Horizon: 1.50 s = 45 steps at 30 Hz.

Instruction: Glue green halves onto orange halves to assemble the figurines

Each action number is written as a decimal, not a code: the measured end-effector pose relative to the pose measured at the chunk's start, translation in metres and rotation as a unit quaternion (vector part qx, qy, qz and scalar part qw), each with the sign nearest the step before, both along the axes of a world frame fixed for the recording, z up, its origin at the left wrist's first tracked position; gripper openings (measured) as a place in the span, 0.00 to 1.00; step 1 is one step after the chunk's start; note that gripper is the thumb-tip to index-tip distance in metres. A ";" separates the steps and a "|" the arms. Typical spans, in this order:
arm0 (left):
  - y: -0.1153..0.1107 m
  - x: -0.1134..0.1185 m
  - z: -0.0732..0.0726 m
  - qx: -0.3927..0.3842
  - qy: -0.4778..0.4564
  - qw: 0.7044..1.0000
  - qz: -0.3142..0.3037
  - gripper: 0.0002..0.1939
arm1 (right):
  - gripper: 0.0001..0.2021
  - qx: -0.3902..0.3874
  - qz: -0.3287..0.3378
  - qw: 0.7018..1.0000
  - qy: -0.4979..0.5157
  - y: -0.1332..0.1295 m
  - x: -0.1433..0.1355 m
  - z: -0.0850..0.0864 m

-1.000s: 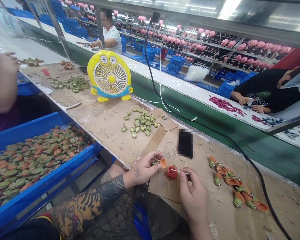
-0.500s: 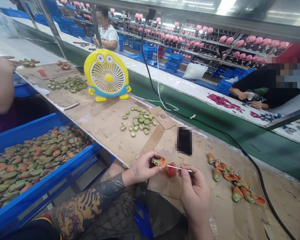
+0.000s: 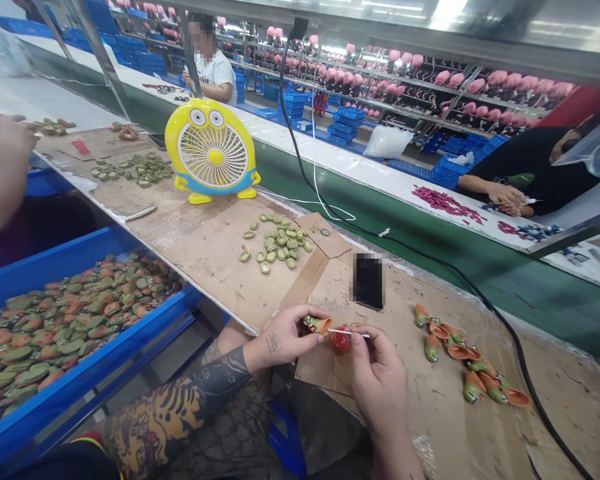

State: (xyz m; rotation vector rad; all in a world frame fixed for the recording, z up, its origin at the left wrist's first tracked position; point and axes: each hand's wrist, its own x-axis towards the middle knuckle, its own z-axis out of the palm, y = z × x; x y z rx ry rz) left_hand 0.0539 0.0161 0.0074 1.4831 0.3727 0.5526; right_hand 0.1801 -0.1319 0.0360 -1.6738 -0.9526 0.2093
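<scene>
Between the thumb and fingers of my left hand (image 3: 293, 337) is a small green and orange piece (image 3: 320, 326), its hollow orange end facing right. My right hand (image 3: 380, 373) pinches a thin white stick (image 3: 347, 333), whose left tip is at the piece's orange opening. Just under the stick, a small red dish (image 3: 341, 339) rests on the cardboard. Several green and orange pieces (image 3: 459, 351) lie to the right of my hands. Beyond my left hand are several green oval pieces (image 3: 283, 245), scattered on the cardboard.
A yellow fan (image 3: 215, 157) stands on the cardboard-covered table (image 3: 205, 233). A dark phone (image 3: 369, 281) lies beyond my hands. A black cable (image 3: 520, 353) curves down the right. At left is a blue crate (image 3: 130, 343) full of pieces. Other people's hands show at far left and upper right.
My right hand has moved left, bringing the stick's tip to the opening of the piece. My left hand has hardly moved. The person at upper right has shifted, hands closer together.
</scene>
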 end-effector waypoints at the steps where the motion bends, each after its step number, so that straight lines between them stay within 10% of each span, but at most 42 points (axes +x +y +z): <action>1: 0.000 0.000 0.001 -0.003 -0.001 1.000 -0.003 0.19 | 0.11 -0.002 -0.004 1.000 -0.007 0.000 0.001 0.000; 22: 0.004 0.004 0.004 -0.085 -0.083 0.993 -0.014 0.21 | 0.11 -0.125 -0.019 0.973 -0.193 -0.005 0.016 -0.012; 32: 0.006 0.001 0.011 -0.120 -0.087 0.988 -0.052 0.19 | 0.12 0.028 -0.039 0.998 0.046 0.003 -0.007 0.015; 45: 0.009 -0.006 0.018 -0.108 -0.069 0.988 -0.085 0.19 | 0.11 -0.016 -0.012 0.999 -0.025 0.011 -0.003 0.004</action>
